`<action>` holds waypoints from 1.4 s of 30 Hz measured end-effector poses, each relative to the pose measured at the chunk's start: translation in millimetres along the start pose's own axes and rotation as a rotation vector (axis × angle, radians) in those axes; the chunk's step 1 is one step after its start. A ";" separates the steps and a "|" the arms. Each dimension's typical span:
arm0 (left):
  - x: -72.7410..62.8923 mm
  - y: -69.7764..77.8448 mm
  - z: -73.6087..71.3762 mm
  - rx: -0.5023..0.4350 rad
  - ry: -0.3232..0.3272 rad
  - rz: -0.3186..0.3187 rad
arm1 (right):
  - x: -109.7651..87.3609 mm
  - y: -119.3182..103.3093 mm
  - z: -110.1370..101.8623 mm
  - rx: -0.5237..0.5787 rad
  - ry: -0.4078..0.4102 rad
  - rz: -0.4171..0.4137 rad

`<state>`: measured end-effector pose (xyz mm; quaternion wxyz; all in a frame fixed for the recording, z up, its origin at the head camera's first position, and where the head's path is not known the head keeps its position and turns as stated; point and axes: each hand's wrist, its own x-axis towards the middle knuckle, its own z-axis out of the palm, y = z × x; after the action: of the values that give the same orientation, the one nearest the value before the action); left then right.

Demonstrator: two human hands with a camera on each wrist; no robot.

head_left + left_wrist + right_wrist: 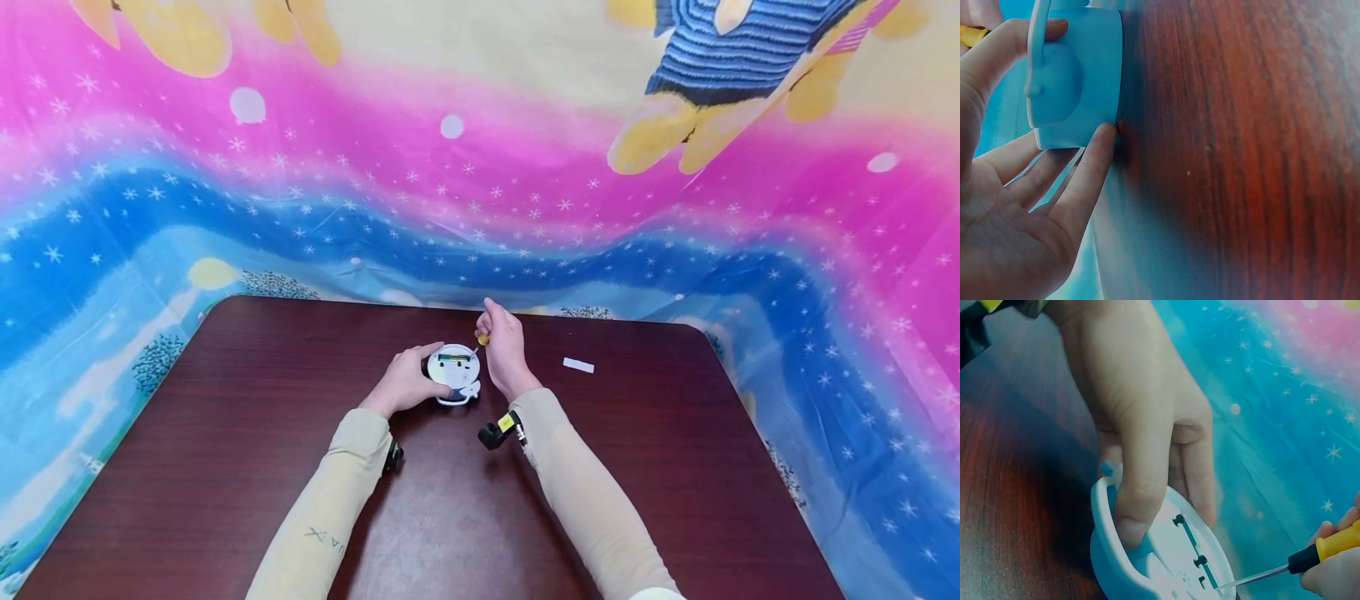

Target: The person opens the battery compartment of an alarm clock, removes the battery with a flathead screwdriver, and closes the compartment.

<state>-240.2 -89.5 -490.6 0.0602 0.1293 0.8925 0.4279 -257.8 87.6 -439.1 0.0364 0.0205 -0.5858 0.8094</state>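
A round white plastic device [465,372] with a looped handle stands on the table, its flat slotted face turned up. My left hand [405,381] holds it from the left, thumb on the near side and fingers round the far side. The left wrist view shows its bluish side wall [1094,69] and a fingertip low on it. My right hand [506,346] grips a screwdriver [1304,559] with a yellow handle and black collar. In the right wrist view the metal tip meets the face near its rim, by the dark slots. The tip's exact seat is too small to tell.
The dark red-brown wooden table [442,517] has rounded far corners. A small white rectangular strip [578,365] lies right of my right hand. A printed pink and blue cloth [420,192] hangs around the table. A black camera [492,435] sits on my right wrist.
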 end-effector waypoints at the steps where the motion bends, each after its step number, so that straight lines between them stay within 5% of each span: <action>1: 0.0 0.1 0.0 -0.001 -0.001 0.000 | -0.1 0.0 0.1 0.000 -0.004 0.006; 16: -0.5 0.6 -0.6 -0.005 0.003 0.006 | 3.9 4.5 -3.6 -0.106 -0.063 0.001; 23: 0.7 -2.0 0.0 -0.010 0.006 0.013 | 9.1 7.7 -15.9 -0.050 -0.121 0.065; 30: 0.9 -0.6 -0.6 -0.012 0.004 0.005 | 5.7 8.6 -7.9 -0.028 -0.117 -0.004; 42: 0.5 -0.8 -0.2 0.012 -0.007 -0.010 | 9.6 16.8 -19.1 0.315 0.047 0.003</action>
<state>-240.9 -90.0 -491.1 0.0647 0.1267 0.8954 0.4218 -268.6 100.9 -460.2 0.0453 0.0059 -0.4506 0.8916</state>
